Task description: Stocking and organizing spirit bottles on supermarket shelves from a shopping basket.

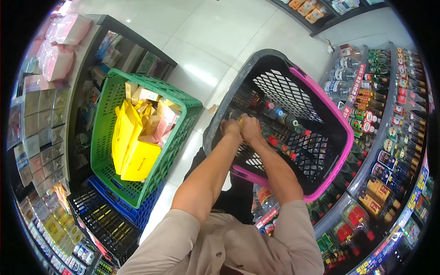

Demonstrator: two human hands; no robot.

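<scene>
Both of my hands reach down into a black plastic basket (270, 59) with a pink handle (321, 91). My left hand (230, 127) is closed near the basket's left side. Right beside it, my right hand (250, 128) is also closed, its fingers curled. Between them shows a small yellow bit; what they grip is mostly hidden by the fingers. Just past my right hand, several bottles lie in the basket, among them a bottle with a blue cap (278, 112) and bottles with red caps (273, 141).
To the left, a green crate (190, 107) holds yellow bags (128, 137) and boxes, above a blue crate (153, 201). Shelves of bottles (366, 114) curve along the right. Packaged goods (41, 133) fill a display at far left. Pale tiled floor (201, 36) lies ahead.
</scene>
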